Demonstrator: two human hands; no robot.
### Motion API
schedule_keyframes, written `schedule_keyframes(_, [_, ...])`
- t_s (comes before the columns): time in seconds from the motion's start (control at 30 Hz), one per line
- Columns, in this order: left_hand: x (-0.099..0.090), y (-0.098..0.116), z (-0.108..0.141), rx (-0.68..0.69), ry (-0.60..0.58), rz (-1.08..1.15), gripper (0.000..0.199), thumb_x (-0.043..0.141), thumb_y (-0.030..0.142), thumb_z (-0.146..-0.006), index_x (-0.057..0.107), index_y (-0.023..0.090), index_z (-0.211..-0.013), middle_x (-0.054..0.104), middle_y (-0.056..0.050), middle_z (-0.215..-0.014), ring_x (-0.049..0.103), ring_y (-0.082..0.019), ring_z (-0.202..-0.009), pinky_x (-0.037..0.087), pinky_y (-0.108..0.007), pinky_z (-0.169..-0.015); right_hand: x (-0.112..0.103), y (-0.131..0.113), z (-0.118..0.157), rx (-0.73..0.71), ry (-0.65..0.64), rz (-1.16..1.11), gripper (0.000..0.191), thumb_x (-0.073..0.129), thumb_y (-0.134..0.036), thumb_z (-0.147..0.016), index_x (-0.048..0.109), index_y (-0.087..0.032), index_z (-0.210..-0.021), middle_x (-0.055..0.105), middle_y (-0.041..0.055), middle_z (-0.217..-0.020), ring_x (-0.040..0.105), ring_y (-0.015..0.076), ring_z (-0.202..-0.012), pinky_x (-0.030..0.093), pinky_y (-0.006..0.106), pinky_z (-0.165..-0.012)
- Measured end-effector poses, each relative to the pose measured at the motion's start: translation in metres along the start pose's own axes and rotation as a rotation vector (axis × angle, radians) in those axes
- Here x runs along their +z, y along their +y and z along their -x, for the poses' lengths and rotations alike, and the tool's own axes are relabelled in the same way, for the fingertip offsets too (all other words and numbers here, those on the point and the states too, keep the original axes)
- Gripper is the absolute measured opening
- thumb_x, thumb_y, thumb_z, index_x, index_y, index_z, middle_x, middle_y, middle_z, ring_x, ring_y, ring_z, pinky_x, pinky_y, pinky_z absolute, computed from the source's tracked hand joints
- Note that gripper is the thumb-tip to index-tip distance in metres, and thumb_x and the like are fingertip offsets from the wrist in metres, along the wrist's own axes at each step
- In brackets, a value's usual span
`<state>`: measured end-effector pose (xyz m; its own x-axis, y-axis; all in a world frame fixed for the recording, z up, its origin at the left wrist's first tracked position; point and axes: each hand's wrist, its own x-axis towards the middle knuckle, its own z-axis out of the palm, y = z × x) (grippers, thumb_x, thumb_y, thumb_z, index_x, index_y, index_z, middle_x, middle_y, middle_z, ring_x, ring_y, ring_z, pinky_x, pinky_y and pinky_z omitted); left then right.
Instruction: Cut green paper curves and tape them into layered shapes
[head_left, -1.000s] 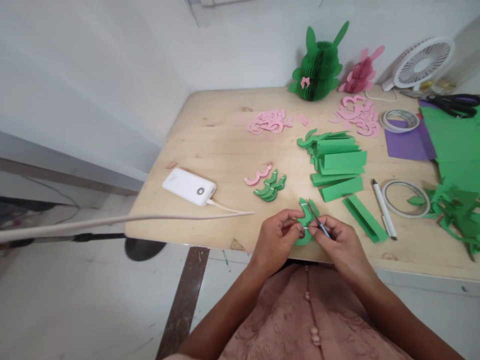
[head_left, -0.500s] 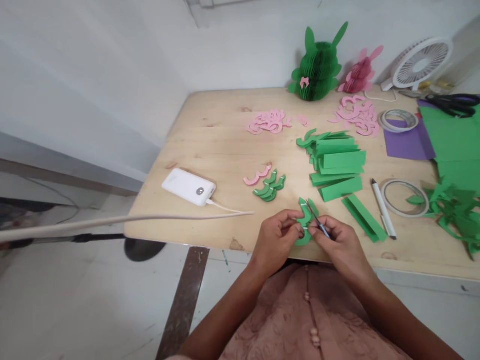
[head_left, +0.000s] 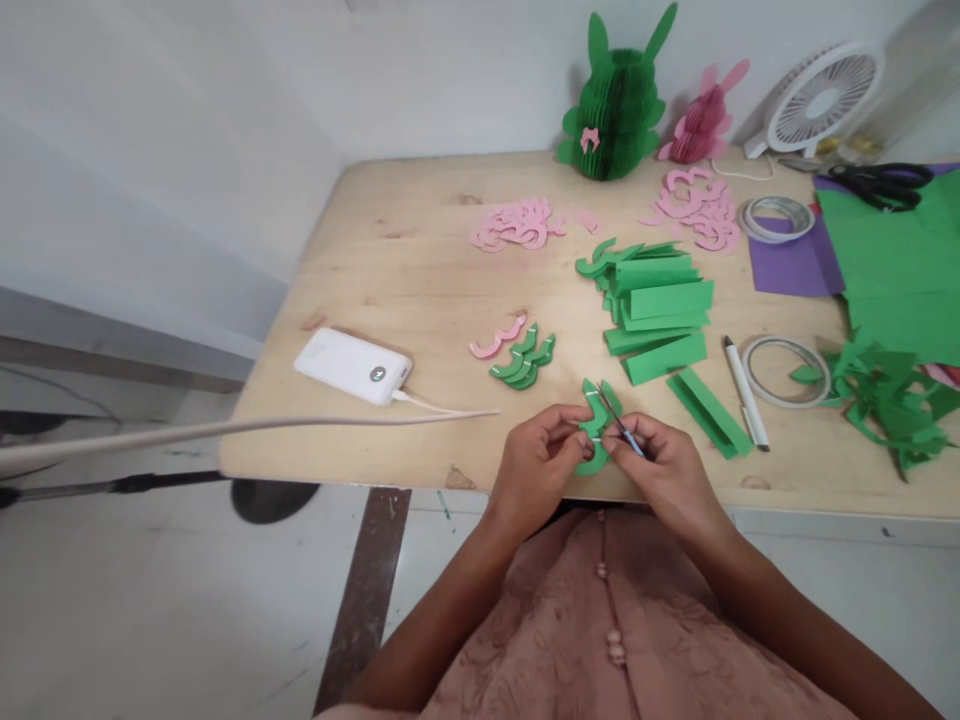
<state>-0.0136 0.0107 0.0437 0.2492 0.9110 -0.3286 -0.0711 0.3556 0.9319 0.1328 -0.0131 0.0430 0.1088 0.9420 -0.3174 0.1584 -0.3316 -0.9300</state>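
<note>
Near the table's front edge, my left hand [head_left: 537, 462] pinches a wavy green paper piece [head_left: 593, 408] that has short white marks on it. My right hand [head_left: 670, 462] is closed on a small pair of scissors [head_left: 621, 422], whose blades point up and left over the paper. Fingers hide part of the scissors' handles and of the paper. Left of these lie cut green wavy pieces [head_left: 523, 360] and a pink wavy piece [head_left: 497, 337]. Folded green strips [head_left: 670, 300] are stacked beyond my right hand.
A white power bank [head_left: 352, 365] with a cable lies at the left. Pink scraps [head_left: 517, 224], a green paper rabbit [head_left: 616, 115], a pink rabbit [head_left: 701, 120] and a fan [head_left: 825, 100] are farther back. A marker [head_left: 746, 393], tape roll [head_left: 787, 371] and green scraps [head_left: 892, 405] lie right.
The whole view has shifted, so the table and objects appear slightly farther left and higher. Both hands keep nearly the same hold on the paper and the scissors.
</note>
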Motion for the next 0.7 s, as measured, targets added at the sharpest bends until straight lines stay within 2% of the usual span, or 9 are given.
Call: schedule_keyframes(0.7, [0.0006,-0.0003,-0.0001,-0.005,-0.004,0.007,0.023,0.062,0.022,-0.072,0.065,0.015,-0.093,0.066,0.0,-0.068,0.061,-0.011,-0.062,0.05,-0.023,-0.064,0.001,0.0009,-0.0003,-0.007,0.013,-0.001,0.013,0.062,-0.032,-0.074,0.061,-0.019,-0.07,0.057,-0.0016,-0.062,0.05,0.0133,-0.059,0.04,0.024,-0.055])
